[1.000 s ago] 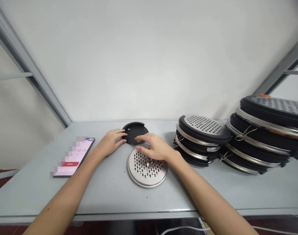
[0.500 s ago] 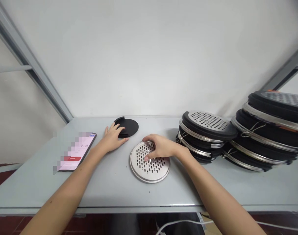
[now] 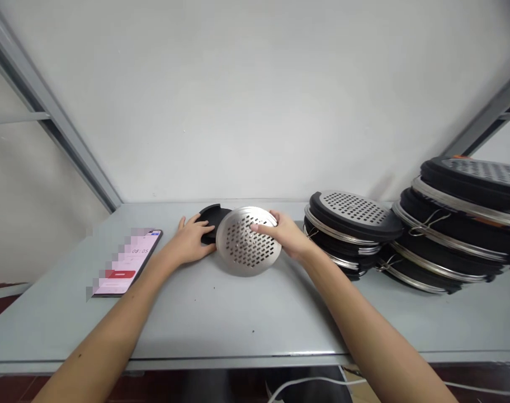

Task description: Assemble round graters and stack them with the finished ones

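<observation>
My right hand (image 3: 285, 232) grips the right edge of a round silver perforated metal plate (image 3: 247, 252), thumb on its face and the other fingers behind it. The plate is tilted up off the table, its holed face toward me. My left hand (image 3: 194, 238) is closed around the left side of a black round tray (image 3: 213, 215) with a raised partial rim; its fingers lie over the tray and its thumb is toward the near edge. The plate's left part overlaps the tray in view and hides its right side. I cannot tell whether the two touch.
A phone (image 3: 131, 263) with a lit screen lies at the left. On the right stand a shorter stack (image 3: 353, 232) and a taller stack (image 3: 460, 229) of black discs with metal rings and perforated tops. Small dark specks dot the grey table (image 3: 221, 319). A white cable (image 3: 313, 380) hangs below its edge.
My right hand has lifted the perforated plate off the table, tilted it up and brought it away from me toward the black tray. My left hand has stayed at the tray.
</observation>
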### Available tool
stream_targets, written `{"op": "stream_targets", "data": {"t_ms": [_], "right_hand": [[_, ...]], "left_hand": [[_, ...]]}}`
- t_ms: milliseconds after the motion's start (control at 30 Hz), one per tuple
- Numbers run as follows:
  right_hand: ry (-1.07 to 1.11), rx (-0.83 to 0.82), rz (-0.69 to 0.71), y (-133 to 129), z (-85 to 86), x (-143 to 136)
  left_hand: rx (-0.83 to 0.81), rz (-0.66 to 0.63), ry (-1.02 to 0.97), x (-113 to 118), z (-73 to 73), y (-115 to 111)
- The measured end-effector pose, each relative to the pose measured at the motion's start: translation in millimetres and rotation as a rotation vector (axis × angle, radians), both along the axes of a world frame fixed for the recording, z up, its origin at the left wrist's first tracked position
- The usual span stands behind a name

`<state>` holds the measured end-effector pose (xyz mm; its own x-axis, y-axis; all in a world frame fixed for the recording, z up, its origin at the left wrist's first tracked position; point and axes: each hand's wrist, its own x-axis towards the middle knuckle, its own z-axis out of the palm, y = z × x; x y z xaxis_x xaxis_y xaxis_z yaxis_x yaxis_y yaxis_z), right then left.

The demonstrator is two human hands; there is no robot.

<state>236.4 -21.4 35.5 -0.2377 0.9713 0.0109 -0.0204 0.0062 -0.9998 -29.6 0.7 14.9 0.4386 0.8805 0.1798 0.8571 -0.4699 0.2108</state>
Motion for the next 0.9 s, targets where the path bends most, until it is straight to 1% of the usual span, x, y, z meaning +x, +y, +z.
{"op": "stream_targets", "data": {"t_ms": [100, 200, 267, 333, 433, 533, 600, 667, 733, 800, 900], "right_hand": [[0.209, -0.084, -0.124, 4.2, -1.7, -2.6], [0.356, -0.169, -0.233, 6.7, -1.2, -5.3], [0.416, -0.199, -0.294, 7.9, -0.9, -6.4], [0.425, -0.193, -0.349, 9.3, -1.4, -6.8], [0.331, -0.129, -0.426, 11.6, -4.6, -5.2], [0.181, -0.081, -0.487, 13.5, -13.0, -1.0], [0.071, -0.038, -0.512, 14.3, -21.9, 2.5], [-0.049, 0.053, -0.500, 14.9, -32.3, 5.1], [-0.154, 0.145, -0.452, 15.6, -42.3, 5.9], [-0.224, 0.178, -0.410, 16.4, -50.9, 4.8], [-0.298, 0.196, -0.393, 17.5, -60.6, 1.8]], "left_hand": [[-0.001, -0.117, -0.033, 8.0, 11.0, -11.2], [-0.011, -0.145, -0.049, 17.0, 22.4, -22.4], [-0.001, -0.160, -0.034, 21.4, 25.5, -26.2], [0.032, -0.170, -0.012, 23.5, 23.6, -26.3], [0.038, -0.166, -0.012, 21.6, 14.3, -22.2], [-0.058, -0.171, -0.033, 15.8, 7.2, -19.0], [-0.113, -0.155, -0.044, 12.5, 8.1, -19.3], [-0.138, -0.146, -0.048, 11.1, 13.0, -21.2], [-0.139, -0.175, -0.058, 11.2, 18.9, -23.6], [-0.113, -0.220, -0.075, 11.7, 22.0, -25.0], [-0.083, -0.238, -0.080, 11.2, 18.7, -24.2]]}}
